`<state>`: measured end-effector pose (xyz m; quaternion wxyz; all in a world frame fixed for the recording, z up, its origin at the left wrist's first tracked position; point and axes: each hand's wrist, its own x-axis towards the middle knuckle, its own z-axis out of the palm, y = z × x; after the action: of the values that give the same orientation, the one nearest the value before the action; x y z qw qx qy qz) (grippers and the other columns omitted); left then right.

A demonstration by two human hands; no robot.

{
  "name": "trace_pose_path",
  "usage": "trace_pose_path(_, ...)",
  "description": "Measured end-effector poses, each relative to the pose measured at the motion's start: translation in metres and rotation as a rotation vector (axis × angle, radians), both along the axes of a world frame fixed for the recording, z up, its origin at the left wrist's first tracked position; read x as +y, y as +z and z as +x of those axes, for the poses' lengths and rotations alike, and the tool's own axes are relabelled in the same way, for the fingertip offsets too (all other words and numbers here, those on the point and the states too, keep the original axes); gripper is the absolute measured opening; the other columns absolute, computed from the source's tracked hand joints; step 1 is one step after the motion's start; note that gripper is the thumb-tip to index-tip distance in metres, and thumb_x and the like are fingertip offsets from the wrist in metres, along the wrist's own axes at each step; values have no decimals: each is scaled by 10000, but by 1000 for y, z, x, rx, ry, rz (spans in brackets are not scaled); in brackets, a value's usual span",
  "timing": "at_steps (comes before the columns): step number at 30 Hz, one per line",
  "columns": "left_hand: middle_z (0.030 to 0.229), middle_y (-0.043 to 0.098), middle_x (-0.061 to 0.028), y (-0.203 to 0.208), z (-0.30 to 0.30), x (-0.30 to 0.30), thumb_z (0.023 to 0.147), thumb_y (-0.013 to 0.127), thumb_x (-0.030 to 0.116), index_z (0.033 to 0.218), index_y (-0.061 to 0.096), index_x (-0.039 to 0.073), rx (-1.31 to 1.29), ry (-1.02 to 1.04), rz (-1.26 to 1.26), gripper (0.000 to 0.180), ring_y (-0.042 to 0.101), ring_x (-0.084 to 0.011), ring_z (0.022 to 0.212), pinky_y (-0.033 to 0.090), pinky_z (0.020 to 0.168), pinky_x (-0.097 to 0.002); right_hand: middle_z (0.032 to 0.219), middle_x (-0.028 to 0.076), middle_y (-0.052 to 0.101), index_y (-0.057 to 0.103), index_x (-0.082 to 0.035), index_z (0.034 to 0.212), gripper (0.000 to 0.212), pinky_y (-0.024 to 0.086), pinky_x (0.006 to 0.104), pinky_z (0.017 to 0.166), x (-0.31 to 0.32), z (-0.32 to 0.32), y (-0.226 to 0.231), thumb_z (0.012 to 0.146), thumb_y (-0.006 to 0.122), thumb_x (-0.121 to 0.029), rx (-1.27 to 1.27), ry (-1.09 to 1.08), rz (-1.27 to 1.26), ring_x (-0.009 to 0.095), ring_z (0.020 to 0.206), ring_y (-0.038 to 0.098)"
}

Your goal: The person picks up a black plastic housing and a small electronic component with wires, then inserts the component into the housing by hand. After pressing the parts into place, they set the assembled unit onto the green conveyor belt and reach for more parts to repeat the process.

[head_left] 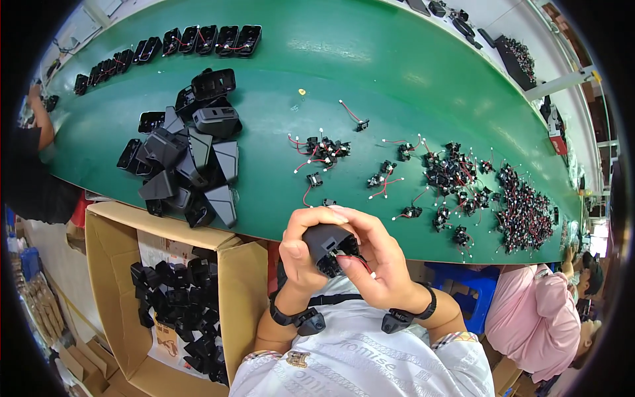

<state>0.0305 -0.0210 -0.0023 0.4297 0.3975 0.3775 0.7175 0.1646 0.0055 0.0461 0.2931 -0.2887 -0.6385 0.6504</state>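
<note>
A black plastic housing (323, 242) is held up at the table's near edge, its open side facing down and to the right. My left hand (299, 255) is closed around its left side. My right hand (381, 259) grips the other side, the fingers over the top and the thumb at the opening. Red wires with a small white connector (372, 274) come out of the opening beneath that thumb. What sits deeper inside the housing is hidden. Just beyond my hands lie small black parts with red wires (324, 149) on the green table (278, 159).
Left on the table stands a heap of grey-black housings (192, 149); a row of wired housings (206, 40) lines the far side. Larger piles of wired parts (526, 215) lie right. A cardboard box (241, 291) of black parts stands lower left. People sit at both sides; a blue stool (473, 291) is right.
</note>
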Motion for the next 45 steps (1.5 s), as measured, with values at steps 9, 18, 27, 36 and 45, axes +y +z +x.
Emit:
trace_pose_path(9, 785, 632, -155, -10, 5, 7, 1066, 218, 613, 1081, 537, 0, -79, 39, -113, 691, 617, -211, 661, 507, 631, -328, 1467, 177, 479, 388, 6, 1497, 669, 479, 378, 1066, 6, -2, 10, 882, 650, 20, -288, -253, 403, 247, 1338, 513)
trace_pose_path(18, 1029, 659, -145, -12, -5, 12, 1067, 245, 603, 1084, 611, -48, -14, -6, -61, 747, 662, -201, 853, 527, 782, -326, 1309, 204, 625, 483, 34, 1432, 623, 605, 356, 864, 12, -6, 5, 848, 697, 20, -225, -143, 290, 300, 1114, 683)
trace_pose_path(27, 1343, 556, -215, 9, -38, 46, 1097, 355, 449, 1417, 351, -16, -146, -48, -63, 564, 604, -219, 1138, 494, 968, -324, 1115, 156, 714, 588, -34, 1359, 610, 572, 318, 780, 82, -26, 30, 774, 755, 12, -303, 28, 722, 216, 889, 707)
trace_pose_path(36, 1237, 601, -136, 36, -120, 98, 832, 743, 136, 1257, 605, 57, 1030, 914, -279, 453, 550, -331, 1177, 438, 994, -460, 975, 157, 750, 638, -114, 1304, 577, 579, 376, 748, 289, -128, -3, 758, 806, -198, -598, -166, 865, 265, 820, 728)
trace_pose_path(45, 1374, 565, -169, 55, -177, 200, 827, 713, 265, 1304, 628, 116, 1500, 494, -1045, 507, 447, -372, 1334, 324, 1104, -547, 1130, 225, 712, 667, -92, 1254, 577, 537, 463, 960, 343, -208, -68, 722, 821, -253, -700, -246, 770, 399, 1058, 678)
